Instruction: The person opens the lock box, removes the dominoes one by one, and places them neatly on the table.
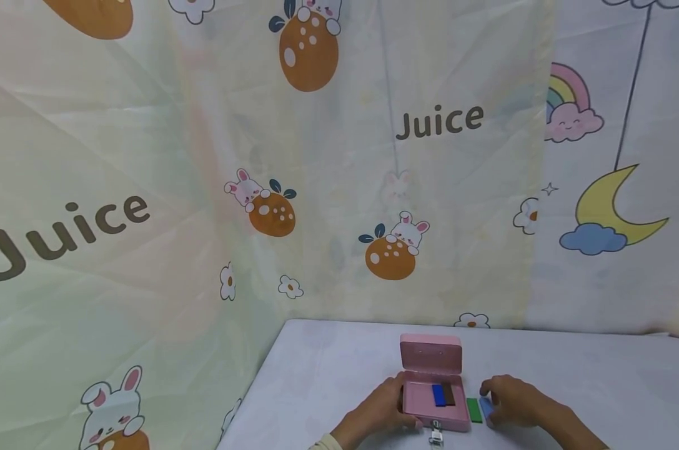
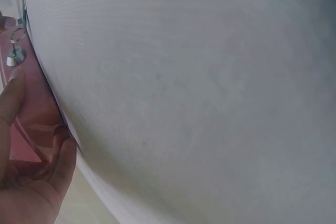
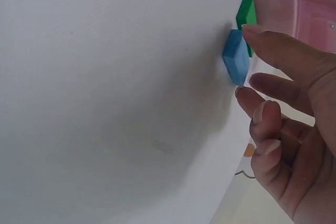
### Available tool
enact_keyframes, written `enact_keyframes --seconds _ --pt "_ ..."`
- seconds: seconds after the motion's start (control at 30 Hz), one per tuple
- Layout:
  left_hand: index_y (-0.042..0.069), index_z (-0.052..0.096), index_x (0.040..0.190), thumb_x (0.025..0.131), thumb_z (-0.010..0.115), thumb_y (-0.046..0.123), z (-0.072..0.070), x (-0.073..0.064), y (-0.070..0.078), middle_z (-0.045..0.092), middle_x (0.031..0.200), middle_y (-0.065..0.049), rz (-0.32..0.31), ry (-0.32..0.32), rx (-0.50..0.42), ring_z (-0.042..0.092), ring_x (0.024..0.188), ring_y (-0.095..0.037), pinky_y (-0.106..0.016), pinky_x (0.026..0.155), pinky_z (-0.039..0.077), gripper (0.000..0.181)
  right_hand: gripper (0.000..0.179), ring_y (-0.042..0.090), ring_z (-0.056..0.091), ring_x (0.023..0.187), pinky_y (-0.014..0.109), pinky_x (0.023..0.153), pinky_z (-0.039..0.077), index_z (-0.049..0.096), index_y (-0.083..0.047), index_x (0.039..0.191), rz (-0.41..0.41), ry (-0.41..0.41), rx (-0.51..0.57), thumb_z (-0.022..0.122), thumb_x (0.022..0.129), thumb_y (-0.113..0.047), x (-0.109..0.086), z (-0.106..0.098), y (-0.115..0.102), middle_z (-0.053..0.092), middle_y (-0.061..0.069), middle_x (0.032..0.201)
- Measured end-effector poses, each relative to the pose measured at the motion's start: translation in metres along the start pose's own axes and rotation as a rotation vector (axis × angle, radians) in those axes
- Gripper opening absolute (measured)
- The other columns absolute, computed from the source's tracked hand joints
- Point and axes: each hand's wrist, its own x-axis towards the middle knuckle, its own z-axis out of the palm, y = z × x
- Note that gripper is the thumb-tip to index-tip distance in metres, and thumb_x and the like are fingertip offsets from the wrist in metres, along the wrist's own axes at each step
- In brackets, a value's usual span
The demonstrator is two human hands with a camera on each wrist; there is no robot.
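Note:
A pink metal cash box (image 1: 436, 426) stands on the table with its lid (image 1: 431, 355) raised at the back. My left hand (image 1: 381, 403) grips its front left corner, the thumb on the front face beside the lock (image 2: 16, 56) and the other fingers along the side. Inside the box, a dark blue block (image 1: 438, 395) and a brown block (image 1: 448, 394) lie side by side. To the right of the box, my right hand (image 1: 510, 402) pinches a light blue block (image 3: 236, 56) at its two ends, between thumb and fingers. A green block (image 1: 474, 410) lies between that block and the box.
Keys on a ring (image 1: 436, 435) hang from the lock at the box's front. The white table (image 1: 328, 362) reaches back to a patterned curtain (image 1: 339, 187), and another stretch of curtain (image 1: 120, 300) runs along the left.

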Motion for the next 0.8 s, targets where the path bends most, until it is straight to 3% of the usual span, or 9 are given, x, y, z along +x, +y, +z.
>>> enact_keyframes --seconds 0.33,0.63,0.8 --pt "0.030 0.042 0.145 0.074 0.089 0.035 0.001 0.001 -0.002 0.060 0.121 0.007 0.033 0.002 0.006 0.052 0.102 0.002 -0.031 0.098 0.050 0.086 0.029 0.017 0.056 0.076 0.041 0.074 0.055 0.070 -0.009 0.102 -0.089 0.089 0.017 0.085 0.078 -0.017 -0.003 -0.011 -0.022 0.062 -0.001 0.081" --pt "0.028 0.043 0.144 0.074 0.089 0.037 0.000 0.002 -0.003 0.060 0.120 0.007 0.043 -0.005 0.002 0.052 0.102 0.003 -0.031 0.099 0.050 0.085 0.025 0.008 0.050 0.069 0.027 0.061 0.046 0.073 -0.010 0.105 -0.264 0.133 -0.036 0.080 0.083 -0.018 0.000 -0.010 -0.047 0.061 -0.010 0.078" --pt "0.028 0.044 0.143 0.073 0.090 0.033 -0.002 0.000 -0.001 0.060 0.115 0.007 0.043 -0.003 -0.004 0.050 0.096 0.002 -0.028 0.095 0.050 0.084 0.020 0.012 0.050 0.068 0.030 0.062 0.046 0.070 -0.014 0.094 -0.203 0.135 -0.033 0.083 0.079 -0.017 0.009 0.000 -0.059 0.057 -0.007 0.071"
